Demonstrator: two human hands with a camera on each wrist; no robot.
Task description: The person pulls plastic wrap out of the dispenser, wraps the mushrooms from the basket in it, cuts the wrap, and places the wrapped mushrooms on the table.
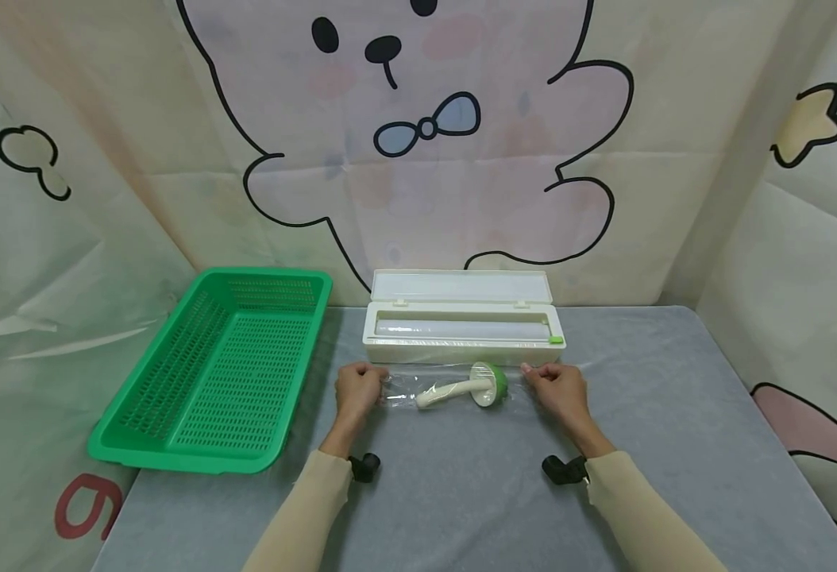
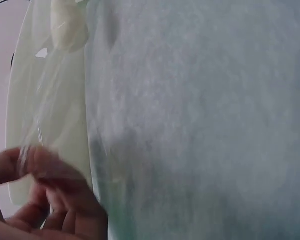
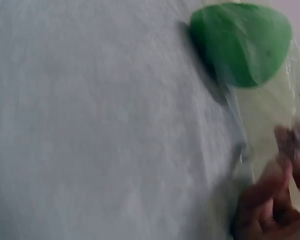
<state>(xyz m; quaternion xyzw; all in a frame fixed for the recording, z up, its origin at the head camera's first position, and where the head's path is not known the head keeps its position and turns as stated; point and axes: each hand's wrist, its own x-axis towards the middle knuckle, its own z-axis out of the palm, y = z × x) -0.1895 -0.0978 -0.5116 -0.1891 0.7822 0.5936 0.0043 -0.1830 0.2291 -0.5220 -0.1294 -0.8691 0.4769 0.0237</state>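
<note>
Find the toy mushroom [image 1: 464, 387] between left grip [image 1: 359, 393] and right grip [image 1: 560, 391], lying on its side, with the green cap [image 3: 242, 45] nearer the right grip and the pale stem [image 1: 443, 393] pointing toward the left. Looks light and stiff, probably smooth moulded plastic; seems hard to crush, yet apt to rock or roll on the round cap. To lift it, best reach inward from the left grip and pinch the stem, or cup the cap from the right grip's side.

See clear film [image 1: 400, 387] about the mushroom, spread from one grip to the other. Pinched between thumb and fingers at the left grip, pinched likewise at the right; no contact with the mushroom itself from either. Appears thin, limp and slippery, likely to cling to itself and to tear under a sharp tug; best held near the corners, with gentle, even tension. Cannot tell, through the glare, of any link to the dispenser.

Just beyond both grips, note the white dispenser box [image 1: 461, 355], with lid [image 1: 461, 284] raised and a green slider [image 1: 556, 340] at the end nearer the right grip. Out to the left of the left grip, apart from it, see a green basket [image 1: 183, 461]. Beneath both grips, note the desk [image 1: 454, 492], covered in grey cloth; well beyond them, a cartoon-printed curtain [image 1: 426, 214].
</note>
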